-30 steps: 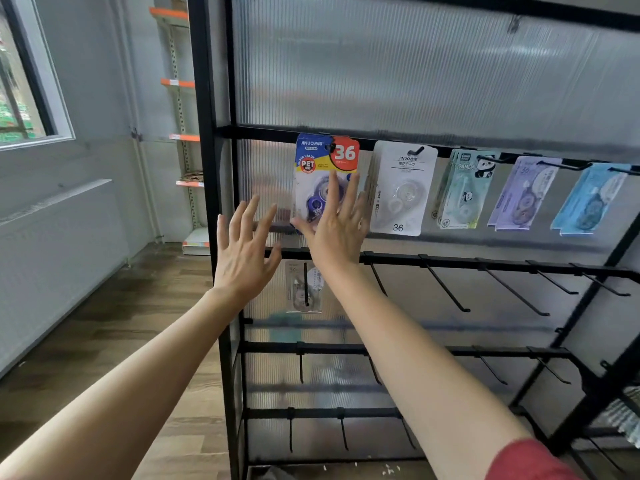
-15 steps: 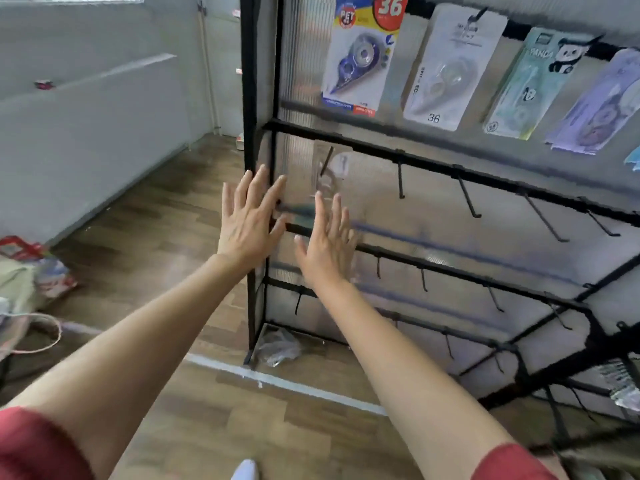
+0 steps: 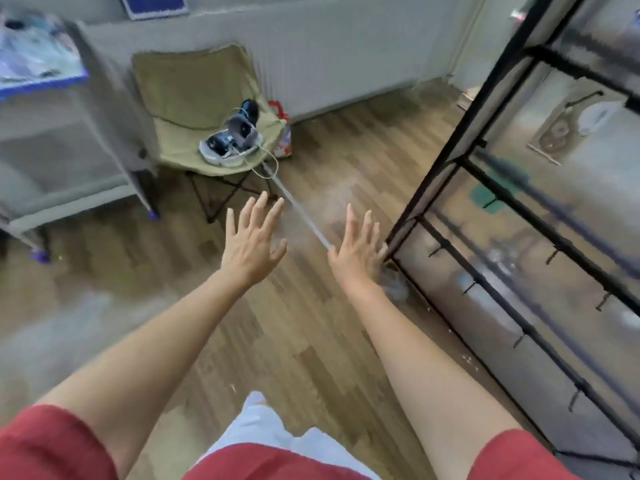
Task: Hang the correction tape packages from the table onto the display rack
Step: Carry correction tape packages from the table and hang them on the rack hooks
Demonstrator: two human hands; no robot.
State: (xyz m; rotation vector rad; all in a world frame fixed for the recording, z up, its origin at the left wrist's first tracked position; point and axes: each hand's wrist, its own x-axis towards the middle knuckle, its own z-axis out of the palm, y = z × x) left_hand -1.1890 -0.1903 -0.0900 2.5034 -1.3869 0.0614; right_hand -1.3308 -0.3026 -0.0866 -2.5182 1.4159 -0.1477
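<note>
My left hand (image 3: 254, 239) and my right hand (image 3: 356, 249) are stretched out over the wooden floor, fingers straight and spread, holding nothing. The black display rack (image 3: 485, 174) stands at the right, and only its lower bars with bare hooks show. My right hand is just left of the rack's corner post. A grey table (image 3: 69, 157) stands at the far left, with blurred packages (image 3: 31, 57) lying on its blue-edged top. The packages hung on the rack's upper bar are out of view.
A tan folding chair (image 3: 194, 95) with a headset-like device and white cables (image 3: 232, 140) stands between table and rack. A red bag (image 3: 282, 133) lies by the chair. A crumpled clear wrapper (image 3: 394, 285) lies at the rack's foot. A white line (image 3: 301, 213) crosses the floor.
My view has swung down and left, away from the hung packages toward the floor, chair and table. Both hands came away from the rack and stay empty and spread.
</note>
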